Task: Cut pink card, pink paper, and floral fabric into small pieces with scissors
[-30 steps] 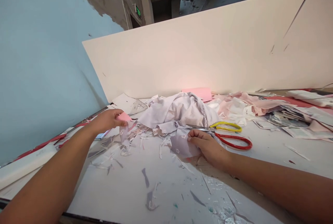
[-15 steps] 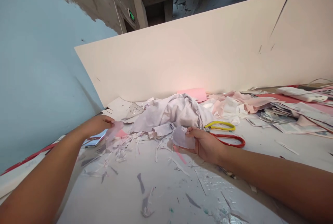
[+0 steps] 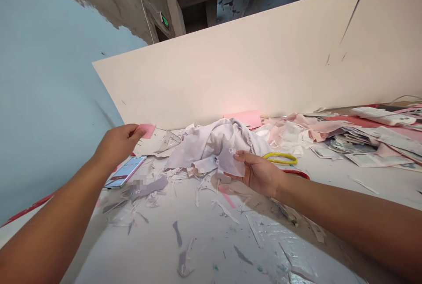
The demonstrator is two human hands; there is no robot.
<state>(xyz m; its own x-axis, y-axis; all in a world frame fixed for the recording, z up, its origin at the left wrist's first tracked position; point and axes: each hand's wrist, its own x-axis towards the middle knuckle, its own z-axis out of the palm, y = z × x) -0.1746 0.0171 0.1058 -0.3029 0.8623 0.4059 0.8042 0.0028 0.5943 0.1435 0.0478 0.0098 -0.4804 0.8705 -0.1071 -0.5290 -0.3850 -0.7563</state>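
Observation:
Between the thumb and fingers of my left hand (image 3: 123, 140) is a small pink piece (image 3: 147, 131), raised over the left side of the table. My right hand (image 3: 257, 172) pinches a greyish-lilac fabric piece (image 3: 231, 162) with small pale flowers, in front of a crumpled heap of lilac cloth (image 3: 217, 139). Just beyond the right hand lie scissors (image 3: 281, 158) with one yellow and one red handle; the hand and wrist partly hide them. A lilac offcut (image 3: 154, 186) rests among the scraps below my left hand.
A lit phone (image 3: 125, 172) lies at the left, near a clear triangular ruler (image 3: 169, 142). Thin scraps litter the white tabletop (image 3: 141, 249). Stacked cut pieces (image 3: 354, 145) and a white power strip (image 3: 382, 116) are at the right. A pale panel (image 3: 231, 68) stands behind.
My left hand has risen with the pink piece, and the lilac piece that was with it now lies on the scraps. My right hand has shifted slightly upward, tilting its fabric piece.

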